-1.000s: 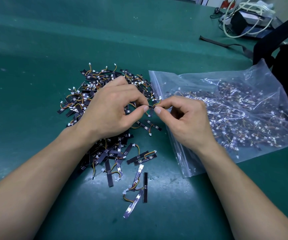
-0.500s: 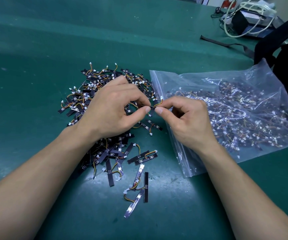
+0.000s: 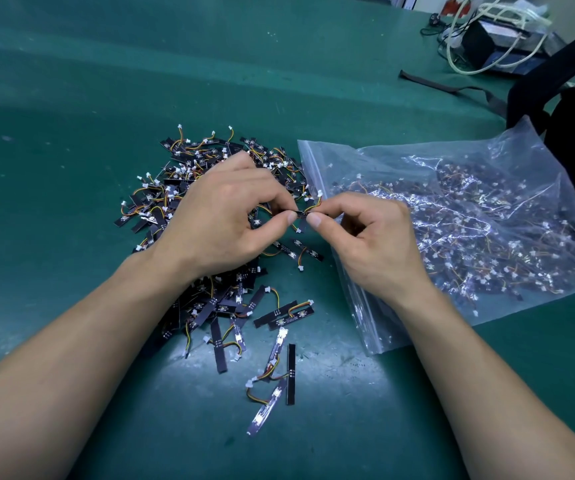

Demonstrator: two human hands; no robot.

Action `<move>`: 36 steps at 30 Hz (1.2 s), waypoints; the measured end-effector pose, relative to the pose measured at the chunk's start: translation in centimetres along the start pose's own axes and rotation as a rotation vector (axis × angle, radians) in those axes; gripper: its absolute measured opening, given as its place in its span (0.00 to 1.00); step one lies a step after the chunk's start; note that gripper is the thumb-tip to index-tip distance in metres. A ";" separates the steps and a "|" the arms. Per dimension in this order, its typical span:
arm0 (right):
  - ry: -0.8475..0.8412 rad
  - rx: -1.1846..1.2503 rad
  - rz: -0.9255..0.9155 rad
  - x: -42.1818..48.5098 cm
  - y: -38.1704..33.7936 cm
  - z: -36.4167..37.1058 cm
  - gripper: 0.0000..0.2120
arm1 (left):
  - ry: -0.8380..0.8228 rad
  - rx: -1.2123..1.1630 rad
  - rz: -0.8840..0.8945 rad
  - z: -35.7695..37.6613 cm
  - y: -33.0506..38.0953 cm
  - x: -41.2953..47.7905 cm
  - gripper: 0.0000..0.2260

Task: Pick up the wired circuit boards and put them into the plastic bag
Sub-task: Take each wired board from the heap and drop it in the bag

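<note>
Left hand (image 3: 220, 220) and right hand (image 3: 372, 244) together pinch one wired circuit board (image 3: 301, 213) just left of the plastic bag (image 3: 486, 161). Pick-up looks done. Likely next: slide it rightward into the bag's mouth.

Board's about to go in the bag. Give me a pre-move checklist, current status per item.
1. Grip: left hand and right hand both pinch one wired circuit board: ok.
2. Wire free: its white connector sticks up above the board; whether it is tangled with the pile below: cannot tell.
3. Bag mouth: the zip edge of the plastic bag faces the hands; open or sealed: cannot tell.
4. Path: the right hand is over that edge, nothing in between: ok.
5. Room in the bag: many boards inside, top part slack: ok.
6. Work left: pile not yet bagged, lying on the green mat: not ok.
</note>
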State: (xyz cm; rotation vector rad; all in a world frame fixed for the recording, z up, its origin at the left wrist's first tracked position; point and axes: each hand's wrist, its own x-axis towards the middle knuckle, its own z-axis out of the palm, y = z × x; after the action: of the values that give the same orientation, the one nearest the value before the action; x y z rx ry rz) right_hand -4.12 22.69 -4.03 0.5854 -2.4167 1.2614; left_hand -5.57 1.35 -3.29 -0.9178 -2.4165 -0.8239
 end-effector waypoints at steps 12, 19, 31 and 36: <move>0.021 -0.061 0.093 0.0 0.3 0.1 0.04 | 0.013 0.054 -0.032 -0.2 0.1 0.0 0.06; -0.011 -0.283 0.240 0.0 1.2 -0.5 0.10 | 0.042 0.045 -0.123 -0.1 -0.2 0.0 0.08; 0.182 -0.164 0.361 0.7 0.8 -1.3 0.08 | 0.045 0.123 -0.284 -0.4 -0.7 0.4 0.09; 0.272 -0.101 0.337 1.0 0.3 -2.1 0.08 | -0.019 0.219 -0.258 0.0 -0.2 1.9 0.08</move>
State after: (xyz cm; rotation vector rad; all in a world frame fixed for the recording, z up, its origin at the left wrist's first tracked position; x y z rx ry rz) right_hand -4.88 24.37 -2.65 -0.0267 -2.3901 1.2405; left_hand -7.01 2.03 -2.28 -0.5416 -2.6143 -0.6208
